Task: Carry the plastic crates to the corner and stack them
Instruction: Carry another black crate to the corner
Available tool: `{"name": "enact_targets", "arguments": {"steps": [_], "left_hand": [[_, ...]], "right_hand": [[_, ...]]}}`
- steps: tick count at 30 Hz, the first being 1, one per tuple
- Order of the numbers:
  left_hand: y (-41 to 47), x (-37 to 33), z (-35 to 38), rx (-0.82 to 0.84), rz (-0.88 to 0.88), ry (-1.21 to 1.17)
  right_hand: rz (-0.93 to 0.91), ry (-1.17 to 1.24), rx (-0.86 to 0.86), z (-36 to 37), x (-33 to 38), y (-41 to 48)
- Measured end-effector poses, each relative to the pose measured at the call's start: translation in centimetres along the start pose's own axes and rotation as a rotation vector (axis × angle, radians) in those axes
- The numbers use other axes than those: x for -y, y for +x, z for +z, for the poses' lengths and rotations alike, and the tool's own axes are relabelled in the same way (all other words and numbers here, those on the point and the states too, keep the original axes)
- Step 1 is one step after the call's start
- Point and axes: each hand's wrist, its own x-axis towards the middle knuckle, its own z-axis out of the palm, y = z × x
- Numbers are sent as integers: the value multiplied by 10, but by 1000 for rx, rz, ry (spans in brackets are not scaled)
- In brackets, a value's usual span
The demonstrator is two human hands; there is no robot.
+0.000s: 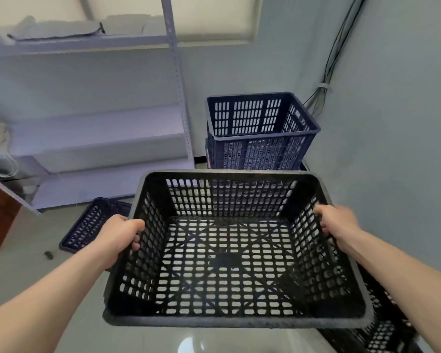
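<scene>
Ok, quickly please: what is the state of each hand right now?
Left hand: closed, gripping the left rim of the black perforated plastic crate.
Right hand: closed, gripping the right rim of the same crate.

A plain storeroom: pale metal shelving (99, 146) at ten o'clock, stacked blue plastic crates (260, 128) in the corner at twelve, bundled cables (327, 70) running down the bare wall (397, 128) at one o'clock.

Head view looks forward and down, close over the hands (336, 224)
</scene>
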Motion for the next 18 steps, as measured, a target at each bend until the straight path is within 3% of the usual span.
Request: {"name": "enact_targets", "arguments": {"steps": [18], "left_hand": [[-48, -105, 174, 105, 175, 164]], "right_hand": [[132, 83, -173, -184, -65, 21]]}}
